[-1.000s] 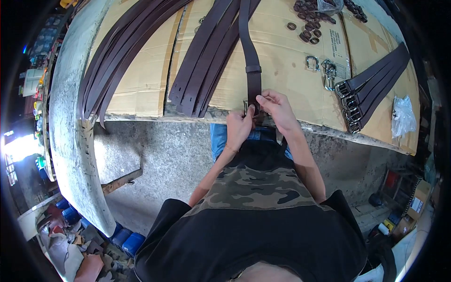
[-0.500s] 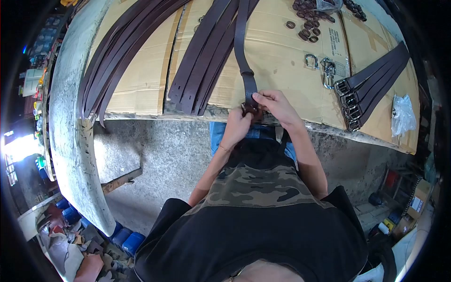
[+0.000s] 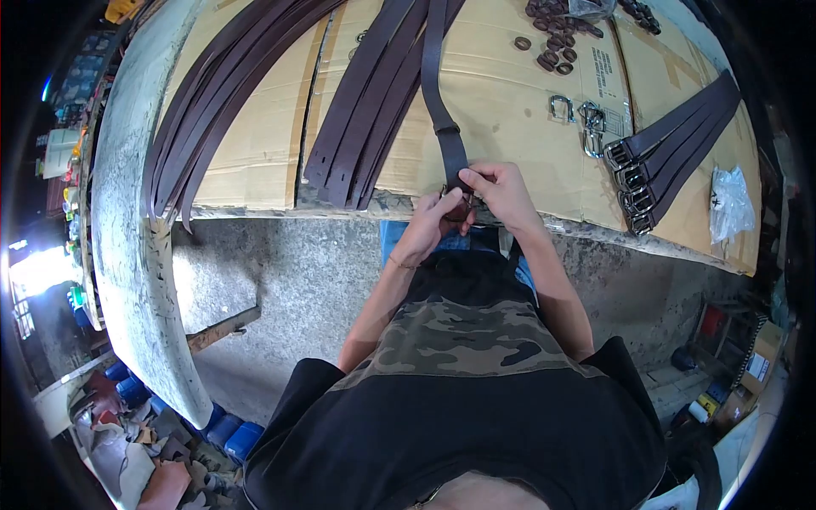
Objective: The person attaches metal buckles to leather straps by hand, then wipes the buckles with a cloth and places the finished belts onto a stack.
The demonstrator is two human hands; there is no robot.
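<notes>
One dark brown belt strap [image 3: 435, 93] runs down the cardboard-covered table [image 3: 510, 161] to its front edge, with a loop partway along it. My left hand [image 3: 429, 223] is closed on the strap's near end, thumb on top. My right hand [image 3: 501, 191] pinches the same strap just beside it, thumb and fingers pressed together. Fingers partly hide the buckle area at the strap end. Left of the hands lies a stack of straps [image 3: 361, 110] with holes punched in their ends.
More straps [image 3: 212, 110] curve over the table's left part. Small leather loops [image 3: 557, 47], loose metal buckles [image 3: 592, 127], buckled belts [image 3: 671, 153] and a clear plastic bag [image 3: 731, 204] lie to the right. A pale curved beam [image 3: 127, 238] borders the left side.
My left thumb has moved up and right onto the strap end, and the left fingers have shifted beneath it. My right hand has stayed nearly in place.
</notes>
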